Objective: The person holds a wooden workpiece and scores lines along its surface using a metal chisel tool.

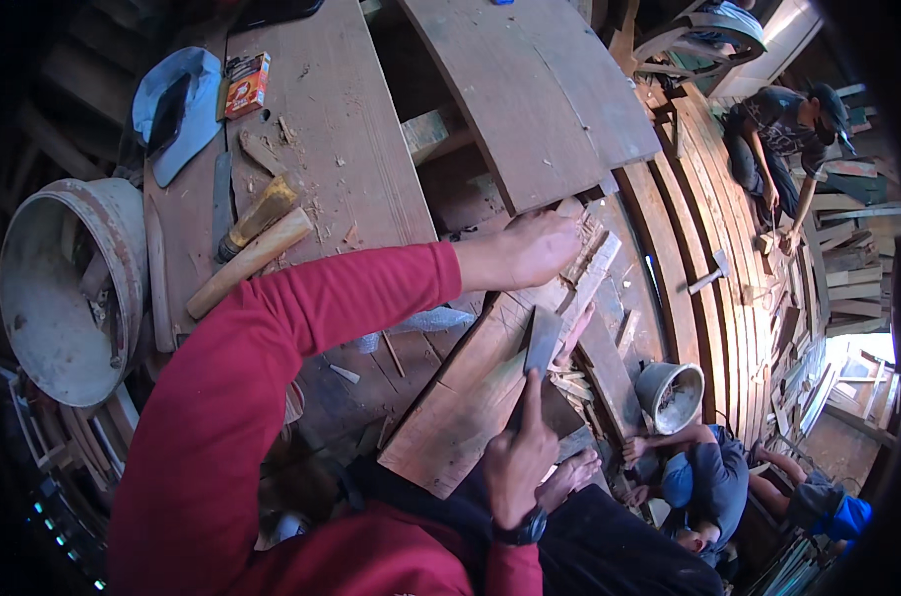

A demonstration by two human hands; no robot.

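My right hand (522, 467) grips a flat, dark metal blade like a wide chisel (544, 338), its index finger stretched along it. The handle is hidden in the palm. The blade lies over a broad wooden board (460, 417) that slants up from my lap. Farther off, my left hand (545, 250) is closed at the far end of a narrow wooden piece (594, 268) with curled shavings about it. The left fingertips are mostly hidden. A bare foot (569, 475) rests beside my right hand.
A wooden mallet (252, 260), a yellow-handled tool (260, 214), a pale blue cap (177, 109) and a small red box (247, 84) lie on the left planks. A large white bucket (73, 288) stands left, a small bucket (671, 397) right. Other people (783, 139) work among long beams.
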